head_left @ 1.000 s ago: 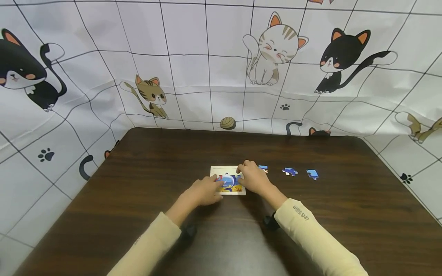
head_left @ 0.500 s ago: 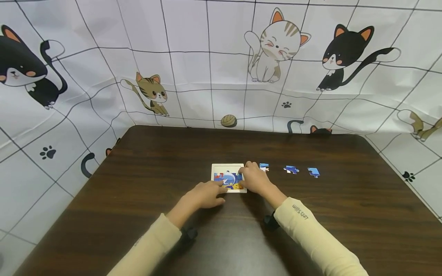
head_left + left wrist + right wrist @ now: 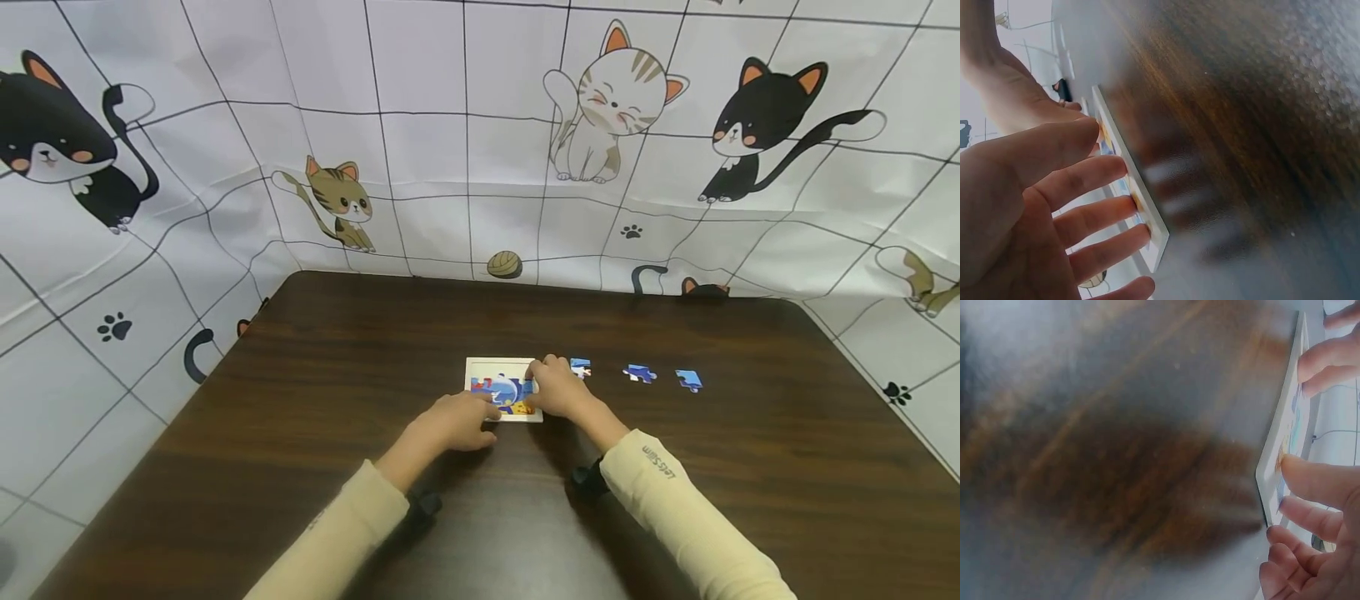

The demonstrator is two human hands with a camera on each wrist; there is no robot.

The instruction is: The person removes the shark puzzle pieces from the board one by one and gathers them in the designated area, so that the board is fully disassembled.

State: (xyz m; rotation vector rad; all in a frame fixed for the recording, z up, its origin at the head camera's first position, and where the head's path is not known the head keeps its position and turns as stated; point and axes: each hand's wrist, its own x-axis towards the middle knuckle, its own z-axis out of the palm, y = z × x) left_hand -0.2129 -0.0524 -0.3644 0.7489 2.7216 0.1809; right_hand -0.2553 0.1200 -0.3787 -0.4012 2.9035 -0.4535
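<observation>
A small puzzle board [image 3: 501,363] with a pale frame lies on the dark table, blue, red and yellow pieces filling its lower part. The left hand [image 3: 453,420] has its fingers extended over the board's lower left; in the left wrist view the left hand's [image 3: 1054,200] straight fingertips touch the board [image 3: 1157,232]. At the board's right side, the right hand [image 3: 561,390] rests with bent fingers. In the right wrist view the right hand's [image 3: 1316,531] thumb and index finger press on the board's [image 3: 1266,464] corner area, the other fingers curled beside its edge.
Right of the board lie three loose puzzle pieces: one [image 3: 581,367] close beside the right hand, a second [image 3: 640,373] further along, and a third [image 3: 688,381] furthest right. A white cloth printed with cats [image 3: 617,92] hangs behind the dark table [image 3: 360,333].
The left hand has slid down from the board's left side to its lower left edge, uncovering more of the red and blue pieces. The right hand stays at the right side.
</observation>
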